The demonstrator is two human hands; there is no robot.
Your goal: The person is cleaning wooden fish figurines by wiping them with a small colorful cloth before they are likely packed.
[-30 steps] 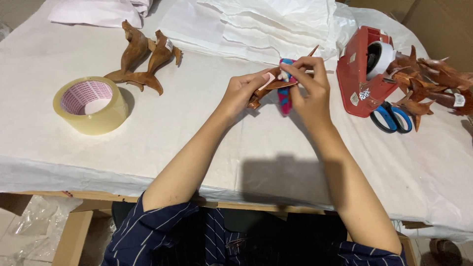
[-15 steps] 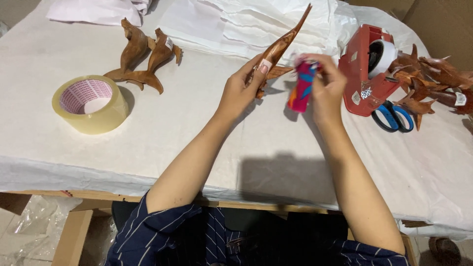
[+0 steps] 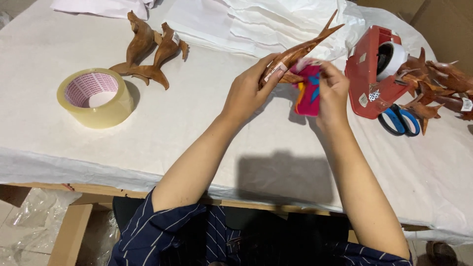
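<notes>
White paper covers the tabletop [image 3: 197,128], and all the things lie on it. Above the middle of the tabletop, the left hand [image 3: 249,91] is closed around a brown wooden fish [image 3: 300,51]. The fish is long and thin, and its forked tail points up and to the right. A small white tag hangs on the fish near the thumb. The right hand [image 3: 332,91] is just beside the left one. Its fingers are curled around a small pink pouch [image 3: 308,93] with blue and orange on it. The pouch touches the lower part of the fish. Both things are held up off the paper. To the left sits a big roll of clear tape [image 3: 93,97]. Behind it lie two more wooden fish [image 3: 148,51], touching each other. To the right stands a red tape holder [image 3: 377,74] with a white roll in it. Blue scissors [image 3: 401,119] lie just beside the holder. More wooden carvings [image 3: 438,83] are piled at the right edge. Crumpled white paper [image 3: 256,22] lies at the back.
</notes>
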